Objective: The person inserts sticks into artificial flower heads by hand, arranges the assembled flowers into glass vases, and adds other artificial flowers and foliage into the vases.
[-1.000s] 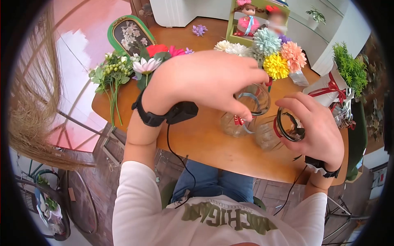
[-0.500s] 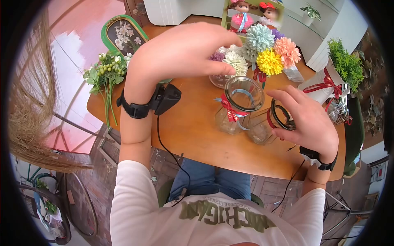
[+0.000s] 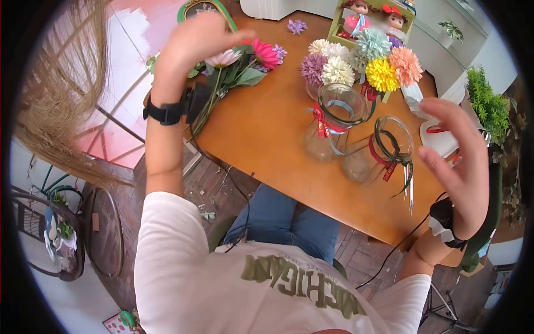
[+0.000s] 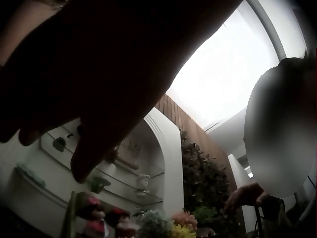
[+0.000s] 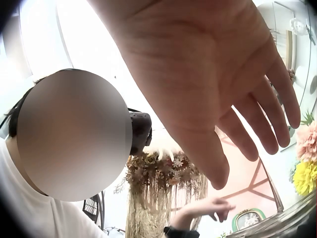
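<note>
My left hand [image 3: 197,47] is raised at the left, fingers stretched out and holding nothing. Beneath it lie loose artificial flowers, among them a white-pink daisy [image 3: 223,58] and a bright pink flower [image 3: 266,54]. On the right, my right hand [image 3: 463,153] hovers with fingers spread and palm bare, as the right wrist view confirms. Just left of it stands a glass vase [image 3: 359,166] with a dark red ribbon round its neck. Beside that is another glass vase [image 3: 320,146], tied with a red bow [image 3: 321,121] and a pale blue ribbon.
Behind the vases are pompom flowers, including a yellow one [image 3: 382,75] and a peach one [image 3: 405,65]. A doll box [image 3: 339,30] stands at the back, near a small purple flower [image 3: 297,26]. A green plant [image 3: 486,100] is on the right. A black cable [image 3: 245,203] trails from my left wrist.
My right hand has let go of the rim of the right vase and moved right. My left hand has moved left, from above the vases to over the loose flowers. The head view has turned.
</note>
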Motion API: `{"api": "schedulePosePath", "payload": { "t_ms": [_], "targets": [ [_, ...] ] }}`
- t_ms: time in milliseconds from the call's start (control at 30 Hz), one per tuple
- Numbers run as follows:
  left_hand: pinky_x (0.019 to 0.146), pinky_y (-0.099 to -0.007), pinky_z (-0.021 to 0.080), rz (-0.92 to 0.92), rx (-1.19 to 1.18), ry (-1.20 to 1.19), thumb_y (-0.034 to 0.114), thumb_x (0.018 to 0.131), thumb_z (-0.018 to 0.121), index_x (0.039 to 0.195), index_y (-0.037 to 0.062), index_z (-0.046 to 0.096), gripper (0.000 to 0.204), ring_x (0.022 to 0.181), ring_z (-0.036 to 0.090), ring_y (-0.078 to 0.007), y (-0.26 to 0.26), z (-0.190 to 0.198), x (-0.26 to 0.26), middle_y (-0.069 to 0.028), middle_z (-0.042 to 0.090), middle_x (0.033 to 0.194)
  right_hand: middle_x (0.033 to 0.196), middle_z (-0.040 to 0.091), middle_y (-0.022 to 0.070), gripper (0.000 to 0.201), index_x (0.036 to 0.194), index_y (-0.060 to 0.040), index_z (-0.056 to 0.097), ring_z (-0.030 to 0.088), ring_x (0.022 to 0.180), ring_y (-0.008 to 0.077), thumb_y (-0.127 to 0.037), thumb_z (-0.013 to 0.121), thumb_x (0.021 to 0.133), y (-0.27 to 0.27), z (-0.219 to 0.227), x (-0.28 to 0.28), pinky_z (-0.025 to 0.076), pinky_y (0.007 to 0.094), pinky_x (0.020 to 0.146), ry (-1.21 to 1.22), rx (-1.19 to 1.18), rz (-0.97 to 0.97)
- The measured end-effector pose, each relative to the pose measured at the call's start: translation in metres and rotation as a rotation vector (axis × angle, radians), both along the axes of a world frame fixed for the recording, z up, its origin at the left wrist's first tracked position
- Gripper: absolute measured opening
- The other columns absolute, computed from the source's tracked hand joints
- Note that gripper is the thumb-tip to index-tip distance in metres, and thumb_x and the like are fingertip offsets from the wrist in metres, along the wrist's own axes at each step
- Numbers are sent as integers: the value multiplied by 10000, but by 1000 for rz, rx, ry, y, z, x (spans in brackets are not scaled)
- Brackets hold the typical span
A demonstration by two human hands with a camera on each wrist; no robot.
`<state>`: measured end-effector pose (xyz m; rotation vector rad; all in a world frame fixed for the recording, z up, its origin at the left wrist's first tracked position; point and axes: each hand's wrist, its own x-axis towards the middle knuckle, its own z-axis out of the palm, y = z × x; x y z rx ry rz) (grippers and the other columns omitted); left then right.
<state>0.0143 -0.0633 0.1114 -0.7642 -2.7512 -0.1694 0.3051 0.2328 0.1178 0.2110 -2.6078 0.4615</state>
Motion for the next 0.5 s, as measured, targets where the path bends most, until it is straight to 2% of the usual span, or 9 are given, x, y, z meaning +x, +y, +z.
{"api": "schedulePosePath", "payload": {
  "t_ms": [33,100,133,200,267,300,400,467,500],
  "targets": [
    [620,-423,508,110,-155,-80,625,851,687,835,-12,706,637,642,666,-340,-6,-15,-1,-179,689,712,1182,681,136,484,1197,6,643,644,1051,294,-117,809,760,4,1,3,493,347,878,2,-7,7],
    [764,-440,570,160,-290,-157,700,807,673,1025,28,726,709,847,724,-335,-31,-55,-2,-200,738,956,1159,703,96,386,1156,14,660,641,1000,207,-107,777,809,14,5,6,488,317,834,65,-76,-79],
    [759,-459,551,139,-269,-138,672,811,682,1002,-5,712,704,828,698,-370,-49,-83,-5,-213,715,904,1099,717,64,304,1119,7,682,638,909,144,-124,759,856,16,6,6,497,290,791,90,-114,-68],
    [753,-477,532,109,-248,-114,645,814,692,979,-37,698,701,809,673,-405,-73,-119,-12,-227,692,852,1080,715,59,292,1117,4,685,634,865,126,-129,754,866,24,4,4,500,273,758,92,-225,-104],
    [866,-451,549,114,-249,-198,574,847,690,998,-45,698,637,948,681,-405,-85,-142,-15,-256,695,1003,1023,710,51,257,1100,7,690,620,765,98,-135,739,893,26,2,1,502,239,677,106,-334,-140],
    [866,-451,549,117,-245,-201,574,847,690,998,-45,698,637,948,681,-405,-91,-153,-20,-256,695,1003,1023,710,51,257,1100,7,690,620,765,98,-135,739,893,28,2,-1,502,239,677,104,-330,-137],
    [887,-464,527,83,-131,-99,438,899,687,1013,-57,656,508,990,647,-430,-102,-178,-38,-281,664,1014,1000,712,49,233,1087,12,687,631,771,98,-126,726,904,32,2,-3,505,243,675,86,-297,-152],
    [881,-492,506,58,143,-145,287,955,643,1051,-60,582,365,1015,620,-470,-101,-181,-43,-313,648,1027,952,715,46,214,1070,13,686,636,765,93,-131,721,915,32,2,-2,504,242,668,70,-329,-116],
    [881,-492,506,56,149,-137,287,955,643,1051,-60,582,365,1015,620,-470,-103,-180,-45,-313,648,1027,952,715,46,214,1070,13,686,636,765,93,-131,721,915,32,2,-1,504,242,668,79,-323,-115]
  ]
}}
